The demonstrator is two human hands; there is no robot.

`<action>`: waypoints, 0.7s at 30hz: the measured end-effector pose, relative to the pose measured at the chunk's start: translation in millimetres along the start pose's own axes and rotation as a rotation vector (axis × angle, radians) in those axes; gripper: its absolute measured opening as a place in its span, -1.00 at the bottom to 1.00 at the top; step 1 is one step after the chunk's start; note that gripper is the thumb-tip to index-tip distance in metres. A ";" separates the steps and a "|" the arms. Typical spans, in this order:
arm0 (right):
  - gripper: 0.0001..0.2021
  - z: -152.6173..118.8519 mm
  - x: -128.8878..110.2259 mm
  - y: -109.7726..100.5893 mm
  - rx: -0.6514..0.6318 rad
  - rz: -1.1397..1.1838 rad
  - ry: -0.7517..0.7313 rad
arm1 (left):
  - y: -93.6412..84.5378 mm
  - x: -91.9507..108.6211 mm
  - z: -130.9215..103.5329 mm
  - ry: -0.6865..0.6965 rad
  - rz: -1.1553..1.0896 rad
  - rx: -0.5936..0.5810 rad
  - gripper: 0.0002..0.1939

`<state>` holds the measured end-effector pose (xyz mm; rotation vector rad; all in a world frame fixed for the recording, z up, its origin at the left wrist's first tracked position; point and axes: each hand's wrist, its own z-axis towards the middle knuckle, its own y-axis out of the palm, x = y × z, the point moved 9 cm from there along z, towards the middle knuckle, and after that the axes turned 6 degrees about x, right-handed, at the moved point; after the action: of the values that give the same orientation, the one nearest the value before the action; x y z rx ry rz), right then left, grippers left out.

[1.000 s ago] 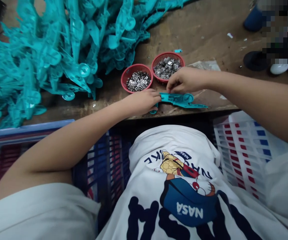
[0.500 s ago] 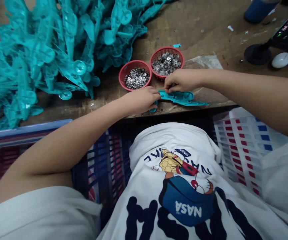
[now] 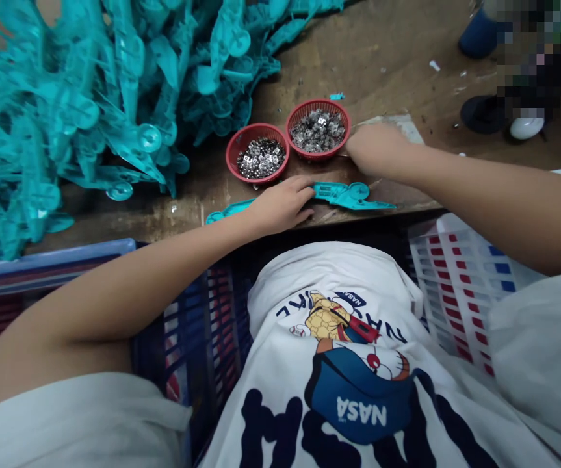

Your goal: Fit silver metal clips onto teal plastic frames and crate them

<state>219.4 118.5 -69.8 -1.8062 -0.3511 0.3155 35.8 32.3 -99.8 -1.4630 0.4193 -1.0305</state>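
A long teal plastic part (image 3: 341, 194) lies along the table's front edge, with recesses and a round end showing to the right. My left hand (image 3: 283, 205) rests over its middle, thumb and fingers gripping it, so that stretch is hidden. My right hand (image 3: 380, 149) is off the part, curled closed just right of the baskets; its fingertips are turned away, and a thin sliver by them is too small to name. Two red baskets stand behind the part: the left basket (image 3: 231, 162) and right basket (image 3: 304, 156) hold small silvery metal pieces.
A big heap of teal plastic parts (image 3: 75, 123) covers the table's left side. To the far right are a blue cup (image 3: 478, 32), a black round base (image 3: 482, 115) and a white rounded object (image 3: 526, 127). Plastic crates, one white (image 3: 448, 286), stand below the table edge.
My right hand has left the teal part and moved right, beside the right basket. My left hand stays on the part, whose left end now shows. The view has shifted slightly.
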 end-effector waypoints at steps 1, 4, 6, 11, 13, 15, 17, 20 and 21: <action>-0.56 -5.2 -2.9 -3.1 -0.018 -0.068 0.024 | 3.0 -3.6 -1.4 -0.028 -0.008 0.020 -0.62; -0.64 -24.9 -23.3 -17.0 -0.098 -0.223 0.006 | 4.1 -10.0 -6.1 -0.071 -0.033 0.117 -0.42; -0.67 -37.7 -43.8 -25.7 -0.116 -0.195 -0.063 | 4.3 -11.1 -8.6 -0.065 -0.052 0.167 -0.26; -0.53 -51.0 -73.8 -21.4 -0.113 -0.071 -0.139 | 16.4 -14.1 -11.0 -0.026 -0.036 0.104 -0.23; -0.50 -51.0 -77.1 -17.1 -0.108 -0.066 -0.149 | 19.2 -16.1 -11.3 -0.015 -0.025 0.074 -0.27; -0.51 -51.3 -77.9 -18.1 -0.092 -0.063 -0.153 | 19.1 -17.8 -11.6 -0.006 -0.024 0.066 -0.24; -0.53 -52.0 -77.4 -23.5 -0.064 -0.047 -0.150 | 17.9 -18.0 -11.8 0.010 -0.019 0.064 -0.19; -0.58 -50.7 -73.0 -24.9 -0.057 -0.034 -0.127 | 16.5 -16.5 -11.0 0.026 0.008 0.046 -0.16; -0.60 -49.1 -70.6 -21.8 -0.064 -0.037 -0.119 | 16.2 -15.6 -10.0 0.026 0.021 0.035 -0.15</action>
<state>172.2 52.5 -34.0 -1.8452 -0.4822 0.3905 24.6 35.0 -121.6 -1.4132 0.4324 -1.0360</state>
